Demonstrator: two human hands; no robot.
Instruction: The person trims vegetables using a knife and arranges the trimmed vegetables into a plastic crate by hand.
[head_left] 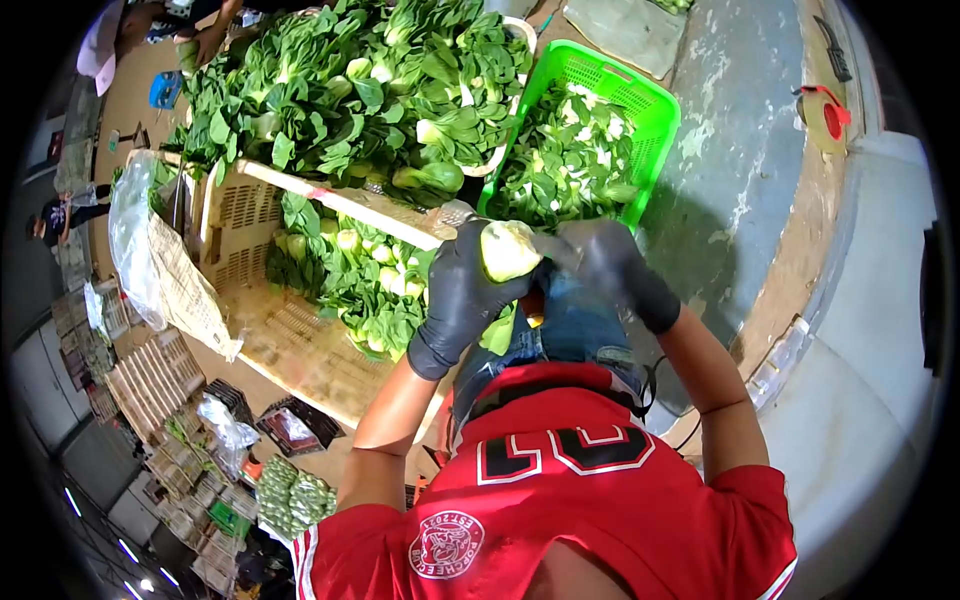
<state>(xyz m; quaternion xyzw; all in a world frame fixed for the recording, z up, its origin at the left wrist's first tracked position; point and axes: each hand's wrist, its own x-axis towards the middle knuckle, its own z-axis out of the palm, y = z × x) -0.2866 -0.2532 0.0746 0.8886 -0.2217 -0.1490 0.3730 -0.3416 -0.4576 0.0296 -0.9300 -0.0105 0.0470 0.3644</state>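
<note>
My left hand (462,290), in a black glove, is wrapped round a bok choy (508,250) whose pale cut base faces up; some of its leaves hang below the fingers. Close on its right is my right hand (612,262), also black-gloved and smeared by motion. A blurred grey blade (556,250) reaches from the right hand to the base of the bok choy. The right fingers look closed round its handle, which is hidden. Beneath and ahead of the hands are leafy piles of bok choy (370,90).
A green basket (655,105) holds loose leaves ahead of my right hand. A beige crate (310,350) with trimmed bok choy is at the left. Another person's hand (208,42) shows at the top left. Red tape (832,115) lies at the far right.
</note>
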